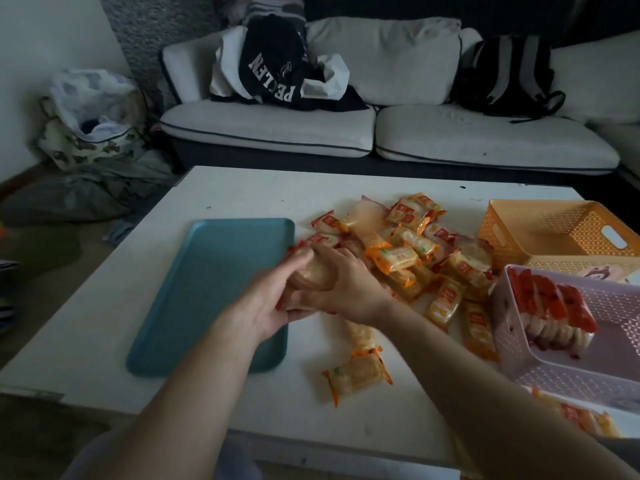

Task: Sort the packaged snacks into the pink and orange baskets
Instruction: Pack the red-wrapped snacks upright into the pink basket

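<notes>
A heap of packaged snacks [412,251] in orange and red wrappers lies mid-table. My left hand [266,306] and my right hand [343,289] both grip a small stack of red-wrapped snack packs [311,271] at the heap's left edge. The pink basket [561,362] at the right front holds a row of red-wrapped packs [550,306]. Behind it stands the orange basket [557,230]; no snacks show in it. One orange-wrapped pack [356,375] lies alone near the table's front.
A teal tray [211,292] lies left of the heap on the white table [104,323]. A grey sofa [381,133] with clothes and a black backpack [509,71] stands behind. More packs [585,417] lie under the pink basket's front corner.
</notes>
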